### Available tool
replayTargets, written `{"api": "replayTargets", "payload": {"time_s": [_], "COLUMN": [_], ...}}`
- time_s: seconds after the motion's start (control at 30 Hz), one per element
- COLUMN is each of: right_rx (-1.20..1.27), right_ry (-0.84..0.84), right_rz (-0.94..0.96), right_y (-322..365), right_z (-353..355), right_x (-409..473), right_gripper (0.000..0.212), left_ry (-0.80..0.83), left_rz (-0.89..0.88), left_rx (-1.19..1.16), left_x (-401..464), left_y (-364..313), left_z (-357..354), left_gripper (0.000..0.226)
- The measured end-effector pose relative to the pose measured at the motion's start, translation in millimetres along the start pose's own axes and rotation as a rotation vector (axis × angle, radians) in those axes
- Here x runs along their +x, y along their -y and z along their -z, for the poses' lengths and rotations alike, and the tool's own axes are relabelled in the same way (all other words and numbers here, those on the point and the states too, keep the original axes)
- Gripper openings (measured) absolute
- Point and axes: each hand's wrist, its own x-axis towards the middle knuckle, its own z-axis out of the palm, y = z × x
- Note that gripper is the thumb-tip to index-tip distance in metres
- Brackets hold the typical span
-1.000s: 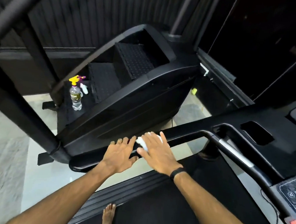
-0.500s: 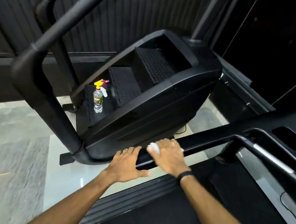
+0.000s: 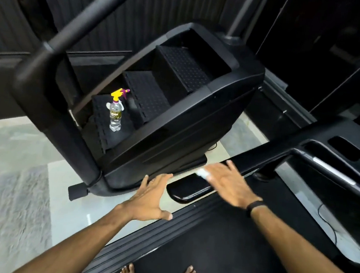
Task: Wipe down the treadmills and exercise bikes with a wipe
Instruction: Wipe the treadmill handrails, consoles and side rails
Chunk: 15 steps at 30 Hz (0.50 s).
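The person stands barefoot on the treadmill belt (image 3: 218, 250), and both arms reach forward to the left handrail (image 3: 189, 189) of the treadmill. The right hand (image 3: 227, 182) lies flat over the rail with the fingers spread and nearly straight. Under these fingers, at the side toward the left hand, a small white wipe (image 3: 202, 173) shows. I judge that the flat palm is used so that the wipe is pressed on the rail and can slide along it; the hand is blurred, so how firmly it presses I cannot tell.

The left hand (image 3: 151, 196) is open too, the fingers straight and the thumb pointing aside toward the belt. It holds nothing. Its fingertips are just beside the rounded end of the rail, but whether they touch it I cannot say. Probably this hand only steadies the body during the wipe.

Beyond the fingertips of both hands stands a black stair-climber machine (image 3: 176, 118). On its lowest step, well apart from the hands, a clear spray bottle (image 3: 115, 113) with a yellow trigger stands upright, I think parked there to be near for the next wetting of the wipe.

To the outer side of the right hand the rail continues up to the treadmill console (image 3: 337, 156), which seems not yet reached.
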Motion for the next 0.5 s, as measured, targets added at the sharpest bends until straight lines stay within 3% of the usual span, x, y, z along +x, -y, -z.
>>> {"api": "replayTargets", "payload": {"time_s": [0.07, 0.13, 0.33, 0.5], "right_rx": [-0.019, -0.078, -0.110, -0.041], "right_ry": [0.056, 0.118, 0.136, 0.188], "right_rz": [-0.200, -0.247, 0.076, 0.042], "right_y": [-14.6, 1.1, 120.1, 130.7], "right_z": [7.0, 7.3, -24.0, -21.3], "right_x": [9.2, 24.0, 21.2, 25.0], "right_gripper": [0.047, 0.052, 0.050, 0.049], "left_ry": [-0.019, -0.014, 0.021, 0.068], "left_rz": [0.030, 0.080, 0.223, 0.298], "left_rx": [-0.006, -0.009, 0.094, 0.168], "left_x": [-5.0, -8.2, -1.0, 6.4], "left_y": [4.8, 9.4, 14.1, 13.1], "left_z": [3.3, 5.9, -0.8, 2.1], "left_gripper": [0.117, 0.117, 0.109, 0.105]}}
